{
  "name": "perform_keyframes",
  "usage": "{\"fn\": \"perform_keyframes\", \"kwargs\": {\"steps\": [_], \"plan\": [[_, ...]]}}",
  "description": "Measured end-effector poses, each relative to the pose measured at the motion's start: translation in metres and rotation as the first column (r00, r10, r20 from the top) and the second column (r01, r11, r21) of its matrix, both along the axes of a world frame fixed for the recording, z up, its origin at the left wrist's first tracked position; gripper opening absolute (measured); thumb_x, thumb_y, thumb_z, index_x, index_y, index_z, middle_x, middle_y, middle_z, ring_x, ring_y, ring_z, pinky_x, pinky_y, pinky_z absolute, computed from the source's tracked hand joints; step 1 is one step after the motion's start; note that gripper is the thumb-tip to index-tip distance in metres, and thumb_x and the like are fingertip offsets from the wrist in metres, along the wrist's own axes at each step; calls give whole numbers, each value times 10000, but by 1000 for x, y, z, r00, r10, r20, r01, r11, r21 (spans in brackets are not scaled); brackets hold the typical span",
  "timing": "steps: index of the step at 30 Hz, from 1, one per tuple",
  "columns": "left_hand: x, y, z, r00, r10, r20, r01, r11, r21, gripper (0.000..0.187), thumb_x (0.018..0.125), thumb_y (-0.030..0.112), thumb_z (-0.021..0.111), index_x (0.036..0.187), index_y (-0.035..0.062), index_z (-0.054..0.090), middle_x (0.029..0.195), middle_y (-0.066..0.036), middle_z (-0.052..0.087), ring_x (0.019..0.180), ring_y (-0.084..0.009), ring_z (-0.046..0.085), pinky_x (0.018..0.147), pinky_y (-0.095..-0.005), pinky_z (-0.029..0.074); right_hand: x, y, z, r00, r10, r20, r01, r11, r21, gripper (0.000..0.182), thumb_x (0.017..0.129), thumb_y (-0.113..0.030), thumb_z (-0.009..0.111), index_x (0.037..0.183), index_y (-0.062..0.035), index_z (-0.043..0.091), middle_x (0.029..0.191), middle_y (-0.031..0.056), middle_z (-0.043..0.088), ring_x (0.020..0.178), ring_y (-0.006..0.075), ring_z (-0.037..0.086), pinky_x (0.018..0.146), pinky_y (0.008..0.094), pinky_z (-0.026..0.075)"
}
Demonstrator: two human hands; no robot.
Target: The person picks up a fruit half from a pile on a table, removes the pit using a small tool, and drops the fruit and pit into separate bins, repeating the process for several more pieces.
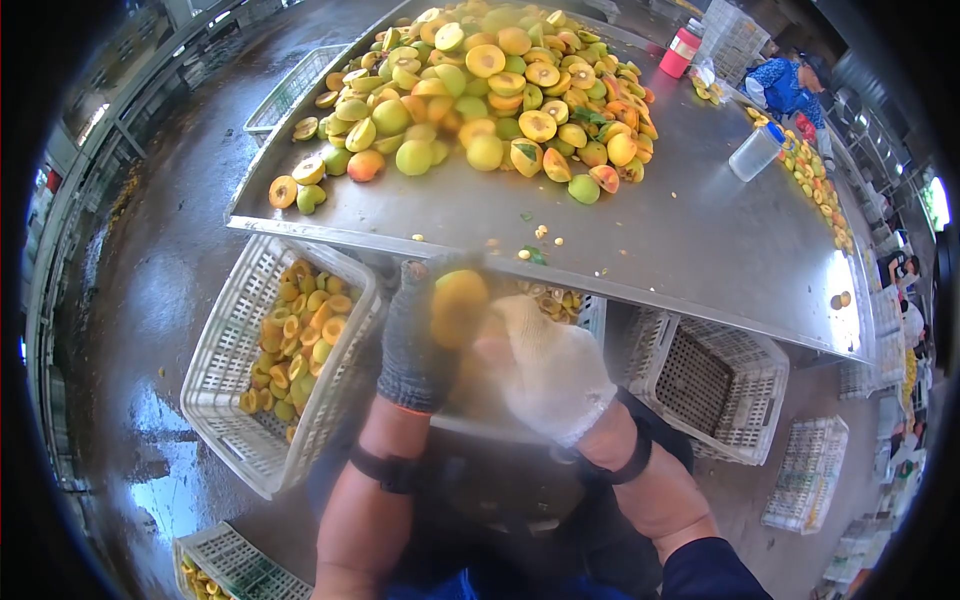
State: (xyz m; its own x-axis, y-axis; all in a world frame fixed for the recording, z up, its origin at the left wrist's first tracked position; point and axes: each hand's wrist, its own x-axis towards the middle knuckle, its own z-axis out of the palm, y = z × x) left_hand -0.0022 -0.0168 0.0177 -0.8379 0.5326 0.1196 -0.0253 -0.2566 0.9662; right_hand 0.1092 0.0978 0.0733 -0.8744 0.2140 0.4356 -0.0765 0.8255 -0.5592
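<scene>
My left hand (410, 345), in a dark grey glove, is closed around a yellow-orange peach (460, 308) in front of the table's near edge. Close beside that fruit is my right hand (555, 375) in a white glove, its fingers curled in; what they grip, if anything, is blurred. Beyond my hands, a large heap of peaches (485, 150), many cut in halves, covers the far part of the metal table (430, 215). Below and left of my hands stands a white crate (225, 400) holding peach halves (300, 335).
Another crate of pieces (592, 320) sits partly hidden behind my right hand. To the right are an empty crate (735, 400) and another crate (805, 475). A clear jar (757, 152) and a red-pink container (681, 50) stand on the table. A co-worker (790, 85) is at the far right.
</scene>
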Motion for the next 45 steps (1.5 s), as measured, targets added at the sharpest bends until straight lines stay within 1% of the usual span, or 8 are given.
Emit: {"fn": "perform_keyframes", "kwargs": {"steps": [15, 23, 26, 28, 31, 35, 40, 45], "plan": [[-3, -2, -32, 951, 51, -304, -123, 967, -225, 435, 1105, 375, 462, 1274, -7, 584, 1099, -117, 688, 1020, -221, 674, 919, -339, 555, -5, -14, -16, 980, -79, 185, 89, 995, -46, 262, 1015, -335, 606, 1029, -74, 607, 647, 179, 632, 629, 394, 672, 557, 494, 525], [-17, -20, 18, 587, -343, -733, -55, 887, -458, 412, 1071, 296, 565, 1337, -19, 568, 1126, -145, 698, 980, -171, 669, 850, -306, 578, -1, 19, -8, 932, 164, 322, -217, 966, 137, 288, 1014, -358, 592, 952, -79, 625, 729, 181, 669, 676, 409, 677, 599, 513, 531], [-6, -5, 20, 946, -216, 242, 240, 968, -74, 416, 1049, 297, 592, 1324, -16, 594, 1125, -143, 703, 998, -194, 664, 858, -317, 559, -2, 28, -18, 931, 162, 327, -184, 982, 38, 295, 1025, -357, 572, 993, -68, 618, 759, 207, 668, 707, 440, 667, 620, 539, 519], [1, 0, 14, 957, -163, 241, 159, 987, 37, 420, 1034, 295, 610, 1317, -16, 603, 1132, -140, 706, 1023, -212, 661, 878, -346, 547, -3, 31, -17, 954, 119, 275, -104, 992, -66, 305, 1034, -359, 556, 1016, -59, 610, 768, 226, 661, 721, 458, 659, 629, 555, 509], [11, 11, 11, 990, 16, -143, -27, 997, -73, 368, 1000, 249, 649, 1265, -6, 643, 1135, -142, 710, 1036, -237, 666, 889, -367, 541, 1, 22, -8, 979, 92, 183, -43, 965, -258, 335, 1049, -369, 529, 1031, -40, 594, 760, 246, 651, 724, 467, 653, 641, 566, 508], [5, 0, -4, 644, -92, -760, -255, 911, -326, 238, 930, 123, 700, 1150, 32, 714, 1126, -157, 712, 1039, -283, 677, 892, -385, 540, 6, 21, -17, 954, 104, 282, -96, 994, -45, 357, 1043, -370, 531, 1003, -27, 621, 767, 242, 661, 722, 463, 658, 648, 558, 517], [-6, 5, 1, 657, -111, -746, -155, 948, -277, 262, 819, 97, 708, 1079, 81, 723, 987, -127, 739, 880, -348, 716, 762, -397, 572, 8, 31, -16, 923, 196, 331, -237, 967, 89, 358, 1027, -368, 548, 975, -30, 655, 762, 231, 673, 706, 448, 668, 639, 542, 527], [-7, 6, 3, 517, -90, -851, -222, 947, -235, 218, 903, 206, 724, 1017, 21, 737, 976, -141, 735, 861, -287, 718, 749, -367, 570, 7, 15, -41, 956, 177, 232, -112, 957, -269, 364, 1054, -382, 531, 981, -54, 671, 754, 204, 680, 705, 383, 687, 616, 456, 532]]}}
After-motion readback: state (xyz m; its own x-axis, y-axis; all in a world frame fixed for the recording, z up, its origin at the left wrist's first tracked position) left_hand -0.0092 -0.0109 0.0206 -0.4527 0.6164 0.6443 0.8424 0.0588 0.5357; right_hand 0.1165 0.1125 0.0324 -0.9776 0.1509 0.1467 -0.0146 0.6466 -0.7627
